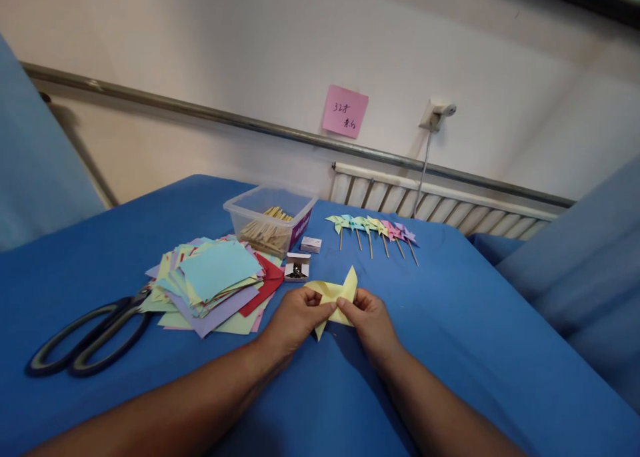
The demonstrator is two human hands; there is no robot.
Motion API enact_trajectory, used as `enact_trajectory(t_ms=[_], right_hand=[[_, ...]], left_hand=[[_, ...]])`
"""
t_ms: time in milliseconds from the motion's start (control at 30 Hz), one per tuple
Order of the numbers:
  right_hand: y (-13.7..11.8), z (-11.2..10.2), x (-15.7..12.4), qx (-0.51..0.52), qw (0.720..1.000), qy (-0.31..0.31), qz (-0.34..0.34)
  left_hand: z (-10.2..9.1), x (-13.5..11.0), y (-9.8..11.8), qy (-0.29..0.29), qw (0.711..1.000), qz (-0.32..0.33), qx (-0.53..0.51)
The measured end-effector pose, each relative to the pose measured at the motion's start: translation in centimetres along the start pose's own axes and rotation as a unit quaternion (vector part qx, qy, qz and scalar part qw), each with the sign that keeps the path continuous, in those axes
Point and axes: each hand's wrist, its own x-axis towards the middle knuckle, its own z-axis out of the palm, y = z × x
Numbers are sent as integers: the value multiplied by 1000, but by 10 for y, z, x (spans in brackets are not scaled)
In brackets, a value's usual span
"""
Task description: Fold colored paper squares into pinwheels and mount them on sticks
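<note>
A blue tabletop (pixel 450 350) spreads beneath everything. Near its far edge stands a clear plastic tub (pixel 301 226) holding wooden sticks (pixel 270 225); in front lies a loose stack of coloured paper (pixel 220 270), its edge over the tips of the black-handled scissors (pixel 100 334). Pinwheels on sticks (pixel 373 225) lie in a row to the right. The left hand (pixel 295 317) and right hand (pixel 373 320) share the folded yellow paper (pixel 336 292) at the near middle — each grip pinched closed on it, thumbs almost meeting at its centre. Just beyond sits a small open box (pixel 297 279) of dark bits.
</note>
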Motion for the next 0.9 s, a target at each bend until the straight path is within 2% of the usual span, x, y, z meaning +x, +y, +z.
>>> enact_trajectory(t_ms=[233,333,433,567,633,767,833,900], right_hand=[[2,3,-1,11,1000,8,-6],[1,0,-3,-8,1000,-10,-25],[2,-6,0,-72,996,1,-59],[10,-7,7,-168,981,33,-94],[15,-1,11,-228,964,27,-137],[17,22,24,-334,910,-28,-245],[12,36,35,-380,885,-39,-267],[8,49,49,-445,856,-43,-259]], left_hand=[[0,0,5,-25,1000,-13,-2],[-4,3,12,-7,1000,-8,-7],[-15,11,23,22,999,15,-26],[-36,21,44,46,993,35,-105],[-45,23,53,52,987,50,-143],[-53,21,64,69,977,76,-188],[-54,20,66,74,975,81,-195],[-53,20,66,71,973,80,-204]])
